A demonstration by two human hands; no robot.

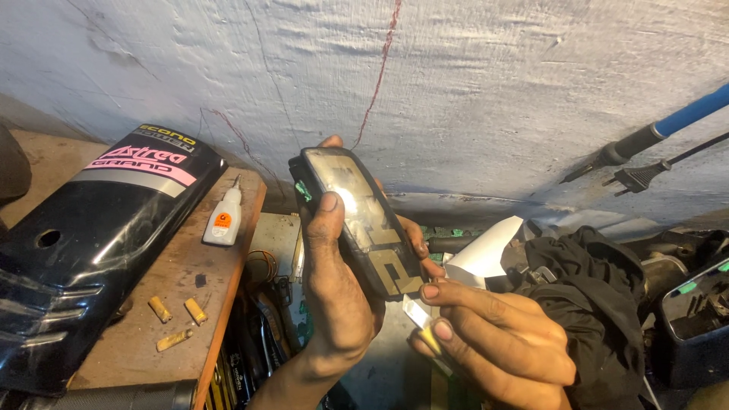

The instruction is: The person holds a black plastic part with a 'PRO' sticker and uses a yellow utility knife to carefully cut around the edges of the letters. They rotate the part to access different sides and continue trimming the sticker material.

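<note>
As hands (425,304) clasp, glossy oblong panel (361,220)

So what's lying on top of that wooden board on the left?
On the wooden board lie a black glossy cover panel, a small white glue bottle and three yellowish stubs. The panel hides the board beneath it.

It was a small repair workshop. A black bike cover (91,235) lay on a worn wooden desk (163,304) beside a glue bottle (222,220). A soldering iron (653,135) and a plug (636,179) leaned on the rough white wall (471,83). Dirty rags (592,296) and parts sat around.
</note>
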